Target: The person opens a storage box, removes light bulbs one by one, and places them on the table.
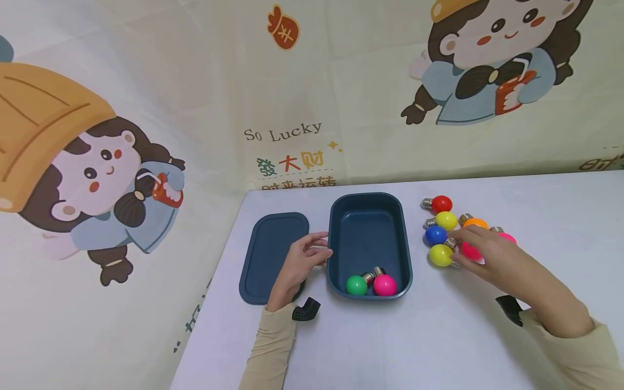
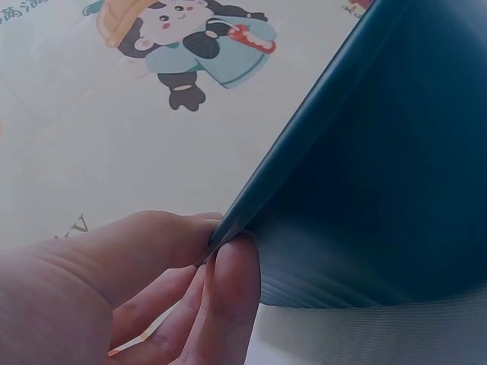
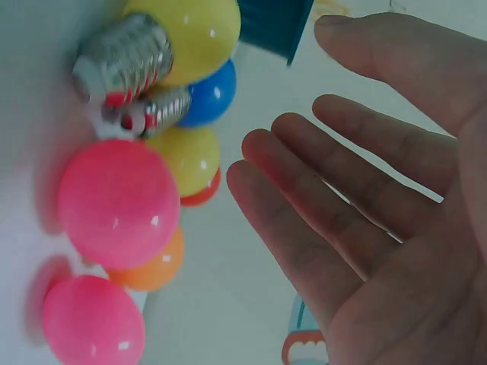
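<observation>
A dark blue box [image 1: 369, 227] stands in the middle of the table, holding a green light bulb [image 1: 357, 285] and a pink light bulb [image 1: 385, 285] at its near end. My left hand [image 1: 303, 264] pinches the left rim of the box; in the left wrist view its thumb and a finger [image 2: 237, 277] meet at the rim. Over a group of colored bulbs to the right hovers my right hand [image 1: 492, 260], fingers spread and nothing held. Around it lie a yellow bulb [image 1: 441, 255], a blue bulb [image 1: 436, 235] and a pink bulb [image 3: 120, 203].
A flat dark blue lid [image 1: 273, 249] lies left of the box, partly behind the left hand. Farther back in the group are a red bulb [image 1: 441, 203], another yellow bulb [image 1: 446, 221] and an orange bulb [image 1: 475, 222]. A printed cloth [image 1: 370, 146] hangs behind the white table.
</observation>
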`<action>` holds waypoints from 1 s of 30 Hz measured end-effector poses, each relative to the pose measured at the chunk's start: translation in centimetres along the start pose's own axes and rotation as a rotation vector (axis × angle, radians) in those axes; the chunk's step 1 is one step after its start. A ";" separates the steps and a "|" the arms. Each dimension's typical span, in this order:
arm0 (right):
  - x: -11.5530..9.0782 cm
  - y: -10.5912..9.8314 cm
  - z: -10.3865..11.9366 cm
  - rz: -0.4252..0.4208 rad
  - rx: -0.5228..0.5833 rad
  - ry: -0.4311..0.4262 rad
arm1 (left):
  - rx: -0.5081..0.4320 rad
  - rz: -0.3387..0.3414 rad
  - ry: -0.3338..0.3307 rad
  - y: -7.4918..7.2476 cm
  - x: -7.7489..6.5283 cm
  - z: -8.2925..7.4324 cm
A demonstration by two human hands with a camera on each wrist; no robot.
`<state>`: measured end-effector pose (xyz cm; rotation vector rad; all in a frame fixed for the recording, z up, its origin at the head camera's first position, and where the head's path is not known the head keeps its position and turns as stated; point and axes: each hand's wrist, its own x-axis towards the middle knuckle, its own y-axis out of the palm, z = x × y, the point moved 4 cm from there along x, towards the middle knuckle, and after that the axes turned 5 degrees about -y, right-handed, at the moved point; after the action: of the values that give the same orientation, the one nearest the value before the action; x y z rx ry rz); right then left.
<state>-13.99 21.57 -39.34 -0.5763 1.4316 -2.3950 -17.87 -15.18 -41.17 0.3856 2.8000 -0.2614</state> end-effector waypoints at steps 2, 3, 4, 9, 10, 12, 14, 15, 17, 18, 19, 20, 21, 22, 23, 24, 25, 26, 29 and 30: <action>0.2 0.1 0.3 0.017 -0.001 0.002 | 0.000 0.001 -0.001 0.0 0.0 0.0; 0.3 0.2 0.5 0.027 -0.004 0.003 | 0.000 0.002 -0.001 0.0 0.1 0.0; 0.4 0.2 0.6 0.039 -0.008 0.004 | 0.001 0.002 0.000 0.0 0.1 0.0; 0.8 0.4 1.6 0.056 -0.018 -0.014 | 0.004 0.006 0.001 0.1 0.1 -0.2; 0.9 0.5 1.8 0.058 -0.019 -0.018 | 0.006 0.006 0.001 0.1 0.1 -0.2; 1.2 0.6 2.3 0.054 -0.020 -0.037 | 0.007 0.007 -0.001 0.0 0.3 0.0; 1.4 0.7 2.9 0.044 -0.025 -0.064 | 0.006 0.006 -0.007 -0.1 0.8 0.6; 1.5 0.8 3.1 0.035 -0.030 -0.080 | 0.005 0.005 -0.008 -0.1 1.0 0.9; 1.7 0.9 3.6 0.017 -0.038 -0.109 | 0.001 -0.001 -0.007 -0.3 1.5 1.7; 1.8 1.0 3.9 0.014 -0.039 -0.119 | -0.001 -0.005 -0.006 -0.3 1.8 2.0; 1.9 1.1 4.1 0.016 -0.041 -0.124 | -0.003 -0.010 -0.003 -0.4 1.9 2.2; 1.9 1.2 4.3 0.019 -0.042 -0.127 | -0.004 -0.016 0.001 -0.4 2.0 2.4; 2.0 1.3 4.4 0.025 -0.042 -0.126 | -0.005 -0.019 0.005 -0.4 2.0 2.5; 2.1 1.4 4.6 0.030 -0.039 -0.125 | -0.004 -0.024 0.010 -0.4 2.1 2.5; 2.2 1.4 4.8 0.035 -0.035 -0.125 | -0.003 -0.029 0.014 -0.4 2.1 2.6; 2.3 1.5 5.0 0.039 -0.031 -0.125 | -0.003 -0.032 0.017 -0.4 2.1 2.6; 2.5 1.6 5.2 0.043 -0.031 -0.125 | -0.004 -0.033 0.021 -0.4 2.0 2.5; 2.6 1.7 5.4 0.046 -0.028 -0.125 | -0.005 -0.033 0.023 -0.4 2.1 2.5; 3.0 2.2 6.1 0.044 -0.025 -0.145 | -0.007 -0.030 0.030 -0.3 2.1 2.4; 3.1 2.4 6.3 0.043 -0.029 -0.153 | -0.010 -0.027 0.032 -0.3 2.1 2.4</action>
<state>-13.56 14.24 -38.21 -0.7125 1.4013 -2.2473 -19.21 -15.50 -44.07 0.3524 2.8386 -0.2500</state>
